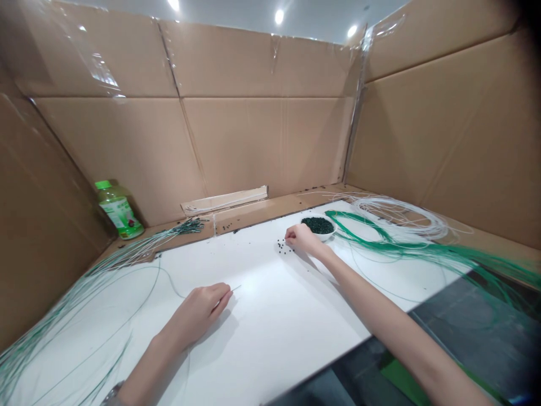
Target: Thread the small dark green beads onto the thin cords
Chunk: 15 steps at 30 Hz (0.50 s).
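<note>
My left hand [207, 304] is closed in a pinch on a thin wire, whose short end [236, 288] pokes out past the fingertips. The rest of that strand loops away to the left over the white board. My right hand [302, 238] reaches forward with thumb and fingers pressed together at the edge of a scatter of small dark beads [280, 246]. Whatever may be between those fingertips is too small to see. Just behind this hand is a white bowl [328, 235] heaped with dark green beads [316, 225].
Coils of green wire [363, 223] and white wire [422, 220] lie at the right. A bundle of strands with dark tips [190, 226] stretches along the left. A green-capped bottle [120, 211] stands in the left corner. Cardboard walls [262, 135] enclose the white board [270, 338].
</note>
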Tool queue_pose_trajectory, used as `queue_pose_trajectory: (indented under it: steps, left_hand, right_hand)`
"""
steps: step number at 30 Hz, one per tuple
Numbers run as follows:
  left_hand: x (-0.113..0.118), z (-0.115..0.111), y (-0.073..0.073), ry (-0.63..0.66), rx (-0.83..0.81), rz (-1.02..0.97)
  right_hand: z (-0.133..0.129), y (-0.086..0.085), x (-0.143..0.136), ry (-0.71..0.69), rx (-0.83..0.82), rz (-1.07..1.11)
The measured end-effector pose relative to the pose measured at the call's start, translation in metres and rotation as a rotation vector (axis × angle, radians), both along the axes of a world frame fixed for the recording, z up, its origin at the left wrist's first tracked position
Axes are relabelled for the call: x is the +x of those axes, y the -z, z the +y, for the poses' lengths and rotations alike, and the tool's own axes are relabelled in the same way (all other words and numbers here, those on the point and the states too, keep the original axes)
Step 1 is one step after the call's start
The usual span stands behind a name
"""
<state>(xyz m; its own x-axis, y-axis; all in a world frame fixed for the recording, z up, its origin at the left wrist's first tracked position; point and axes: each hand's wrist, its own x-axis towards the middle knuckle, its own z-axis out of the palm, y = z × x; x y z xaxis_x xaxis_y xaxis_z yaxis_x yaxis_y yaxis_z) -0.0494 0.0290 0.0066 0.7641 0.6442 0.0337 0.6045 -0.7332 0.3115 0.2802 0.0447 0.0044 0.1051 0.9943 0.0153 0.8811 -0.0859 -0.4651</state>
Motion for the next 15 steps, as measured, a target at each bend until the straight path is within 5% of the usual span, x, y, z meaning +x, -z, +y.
queue_pose_trajectory:
  steps: [15]
  left_hand:
    - [-0.0005, 0.0002, 0.0007, 0.019, 0.007, -0.031]
  right_hand:
    - [-0.003, -0.0021, -0.0025, 0.035, 0.003, -0.021]
